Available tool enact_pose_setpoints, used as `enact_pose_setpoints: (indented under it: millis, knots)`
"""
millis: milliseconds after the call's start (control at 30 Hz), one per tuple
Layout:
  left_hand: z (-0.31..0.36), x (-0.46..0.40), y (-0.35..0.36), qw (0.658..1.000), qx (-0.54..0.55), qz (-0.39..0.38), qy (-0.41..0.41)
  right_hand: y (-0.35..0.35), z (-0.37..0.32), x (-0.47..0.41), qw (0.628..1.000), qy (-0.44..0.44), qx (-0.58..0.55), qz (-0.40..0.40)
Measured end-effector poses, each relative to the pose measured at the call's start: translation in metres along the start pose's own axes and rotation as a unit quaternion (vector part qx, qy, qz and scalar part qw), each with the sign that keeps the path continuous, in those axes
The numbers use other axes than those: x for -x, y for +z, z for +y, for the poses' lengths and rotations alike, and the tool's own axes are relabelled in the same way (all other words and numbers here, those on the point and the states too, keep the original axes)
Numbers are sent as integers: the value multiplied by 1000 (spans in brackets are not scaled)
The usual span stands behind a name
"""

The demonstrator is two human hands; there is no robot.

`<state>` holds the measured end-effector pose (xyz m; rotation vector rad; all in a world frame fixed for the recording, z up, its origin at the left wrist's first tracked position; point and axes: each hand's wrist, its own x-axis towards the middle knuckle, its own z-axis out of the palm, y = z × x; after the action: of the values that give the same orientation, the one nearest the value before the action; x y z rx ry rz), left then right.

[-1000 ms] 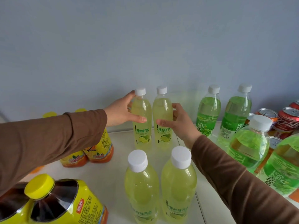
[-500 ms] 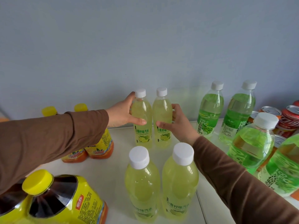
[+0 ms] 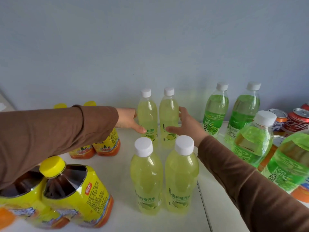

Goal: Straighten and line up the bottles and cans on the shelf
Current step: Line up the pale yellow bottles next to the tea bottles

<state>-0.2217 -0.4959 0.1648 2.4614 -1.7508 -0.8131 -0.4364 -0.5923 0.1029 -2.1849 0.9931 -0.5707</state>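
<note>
Rear lime soda bottles, directly behind the front lime soda pair: being cupped, one apiece, by left hand and right hand, thumbs across labels. Risk: front pair being toppled by a withdrawing sleeve.

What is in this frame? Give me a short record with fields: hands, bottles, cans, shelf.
left hand: wraps the back left bottle
right hand: wraps the back right bottle
back pair: upright, side by side, near the wall
front bottles: two pale yellow ones, upright, white caps
right side: green bottles and cans
left side: tea bottles with yellow caps
shelf: white
</note>
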Motion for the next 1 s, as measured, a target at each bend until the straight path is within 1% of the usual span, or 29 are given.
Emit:
enact_pose_setpoints:
  millis: [33,100,167,233,367,567,700,833,900,1000]
  knots:
    - [4,7,-2,999,-37,-11,-35,-4,-1,5,999,0,42,-3]
    - [7,17,-6,994,-86,-1,-62,-14,-3,15,989,-7,148,-13]
    - [12,30,-11,994,-92,34,-46,-24,-7,26,971,-25,236,-19]
    - [23,48,-18,994,-85,74,-16,-33,-12,37,961,-49,273,-6]
    - [46,80,-30,982,-80,167,42,-52,-27,58,955,-78,286,30]
    - [78,135,-32,959,-72,251,106,-85,-50,101,952,-100,274,98]
    - [95,175,-20,942,-82,293,139,-102,-57,140,948,-110,263,143]
    - [111,213,6,928,-88,319,173,-114,-58,190,942,-118,259,177]
    - [122,229,23,921,-95,326,189,-119,-55,215,941,-125,257,181]
    - [140,245,51,918,-77,327,210,-129,-44,251,942,-128,258,174]
